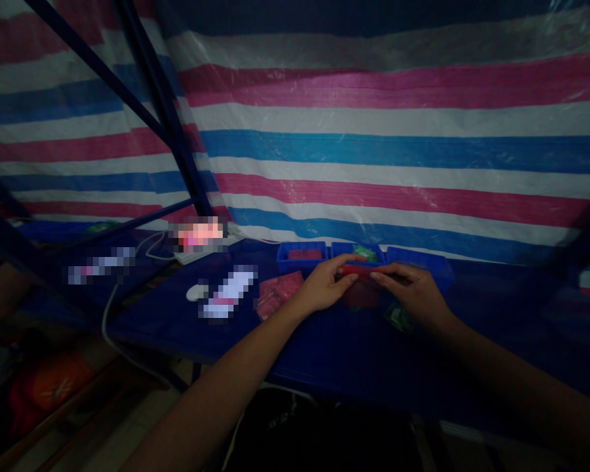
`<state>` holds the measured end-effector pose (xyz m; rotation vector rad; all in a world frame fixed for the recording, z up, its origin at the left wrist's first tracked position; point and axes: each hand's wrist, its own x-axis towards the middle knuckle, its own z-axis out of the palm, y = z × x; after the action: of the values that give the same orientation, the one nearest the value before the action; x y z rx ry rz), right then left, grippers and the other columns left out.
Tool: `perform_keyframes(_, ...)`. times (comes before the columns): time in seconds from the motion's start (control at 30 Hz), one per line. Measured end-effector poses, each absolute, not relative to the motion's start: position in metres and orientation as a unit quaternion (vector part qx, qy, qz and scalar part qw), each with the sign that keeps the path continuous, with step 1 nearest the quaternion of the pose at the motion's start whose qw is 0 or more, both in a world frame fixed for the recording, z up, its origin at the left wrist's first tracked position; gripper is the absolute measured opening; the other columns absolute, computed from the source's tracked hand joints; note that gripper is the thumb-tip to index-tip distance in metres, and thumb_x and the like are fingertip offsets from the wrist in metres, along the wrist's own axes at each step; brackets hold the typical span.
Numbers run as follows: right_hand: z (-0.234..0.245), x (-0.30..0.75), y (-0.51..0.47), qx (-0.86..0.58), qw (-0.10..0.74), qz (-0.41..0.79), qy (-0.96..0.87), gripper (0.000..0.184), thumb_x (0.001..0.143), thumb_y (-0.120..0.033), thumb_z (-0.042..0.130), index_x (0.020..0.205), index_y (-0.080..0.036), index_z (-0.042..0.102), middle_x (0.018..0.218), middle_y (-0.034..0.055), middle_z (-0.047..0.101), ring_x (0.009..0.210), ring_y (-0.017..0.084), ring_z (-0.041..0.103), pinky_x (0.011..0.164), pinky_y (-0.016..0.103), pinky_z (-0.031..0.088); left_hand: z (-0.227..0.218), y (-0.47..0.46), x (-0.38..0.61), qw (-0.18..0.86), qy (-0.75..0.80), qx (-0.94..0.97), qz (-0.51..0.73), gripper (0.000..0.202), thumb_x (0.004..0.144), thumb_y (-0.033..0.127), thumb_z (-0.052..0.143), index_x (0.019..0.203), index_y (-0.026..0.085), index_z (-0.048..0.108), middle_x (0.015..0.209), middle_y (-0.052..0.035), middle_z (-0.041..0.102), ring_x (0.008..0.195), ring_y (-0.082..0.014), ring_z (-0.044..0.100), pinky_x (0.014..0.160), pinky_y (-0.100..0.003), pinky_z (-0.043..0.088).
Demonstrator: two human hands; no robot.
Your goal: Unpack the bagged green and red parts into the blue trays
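Between my two hands, a thin red see-through packet hangs down over the blue table. My left hand pinches its upper left edge with thumb and fingers. At the upper right edge, the thumb and fingers of my right hand are closed on the same packet. A pile of flat pink-red packets lies just left of my left hand. Below my right hand is a small green crinkled packet, partly in shadow. What the red packet contains is too dark to make out.
Behind my hands stand a left blue bin with red packets, a middle bin with green packets, and a right bin. A white round object and a power strip lie left. Another person's arm shows beyond the frame post.
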<state>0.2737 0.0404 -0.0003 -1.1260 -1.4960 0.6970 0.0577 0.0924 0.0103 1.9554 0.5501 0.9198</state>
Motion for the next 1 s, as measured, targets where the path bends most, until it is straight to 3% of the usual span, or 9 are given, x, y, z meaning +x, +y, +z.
perform_keyframes(0.27,-0.005,0.275,0.045,-0.473,0.563,0.298,-0.608,0.032,0.077,-0.052,0.079,0.089,-0.023,0.078,0.088,0.0049,0.078,0.081,0.023,0.072,0.078,0.038,0.058,0.012,0.09,0.057,0.415,0.244,0.787,0.386,0.041,0.095,0.03,0.062,0.135,0.023,0.058,0.109,-0.0084,0.074,0.095,-0.0206,0.072,0.08,-0.032,0.057)
perform_keyframes(0.47,-0.007,0.275,0.046,-0.464,0.576,0.339,-0.582,0.031,0.077,-0.05,0.08,0.091,-0.023,0.077,0.091,0.0048,0.078,0.084,0.024,0.073,0.083,0.039,0.059,0.022,0.084,0.056,0.355,0.237,0.808,0.407,0.034,0.098,0.029,0.057,0.131,0.025,0.065,0.125,-0.0081,0.071,0.108,-0.021,0.069,0.094,-0.036,0.055)
perform_keyframes(0.57,-0.007,0.274,0.046,-0.469,0.583,0.334,-0.573,0.031,0.077,-0.05,0.08,0.091,-0.023,0.077,0.089,0.0045,0.078,0.084,0.024,0.073,0.082,0.039,0.059,0.024,0.084,0.055,0.324,0.229,0.826,0.402,0.027,0.098,0.024,0.055,0.118,0.024,0.073,0.12,-0.0063,0.073,0.111,-0.0202,0.068,0.098,-0.037,0.053)
perform_keyframes(0.67,-0.006,0.271,0.044,-0.461,0.592,0.341,-0.567,0.029,0.078,-0.049,0.08,0.089,-0.023,0.076,0.087,0.0042,0.078,0.083,0.023,0.073,0.082,0.039,0.059,0.023,0.086,0.055,0.309,0.22,0.839,0.391,0.021,0.095,0.021,0.058,0.107,0.021,0.075,0.109,-0.0065,0.074,0.102,-0.0187,0.069,0.093,-0.034,0.054)
perform_keyframes(0.8,-0.005,0.269,0.043,-0.448,0.588,0.347,-0.577,0.031,0.078,-0.051,0.079,0.091,-0.023,0.074,0.091,0.0051,0.078,0.085,0.023,0.073,0.083,0.04,0.06,0.018,0.087,0.057,0.315,0.231,0.829,0.4,0.022,0.089,0.02,0.067,0.11,0.019,0.072,0.109,-0.0075,0.073,0.098,-0.0183,0.068,0.088,-0.032,0.054)
perform_keyframes(1.0,-0.01,0.268,0.045,-0.427,0.542,0.4,-0.603,0.04,0.073,-0.048,0.084,0.101,-0.023,0.069,0.099,0.0057,0.077,0.09,0.023,0.074,0.082,0.037,0.061,0.015,0.088,0.06,0.324,0.262,0.789,0.452,0.023,0.091,0.029,0.067,0.11,0.017,0.07,0.108,-0.008,0.073,0.092,-0.0174,0.068,0.082,-0.03,0.054)
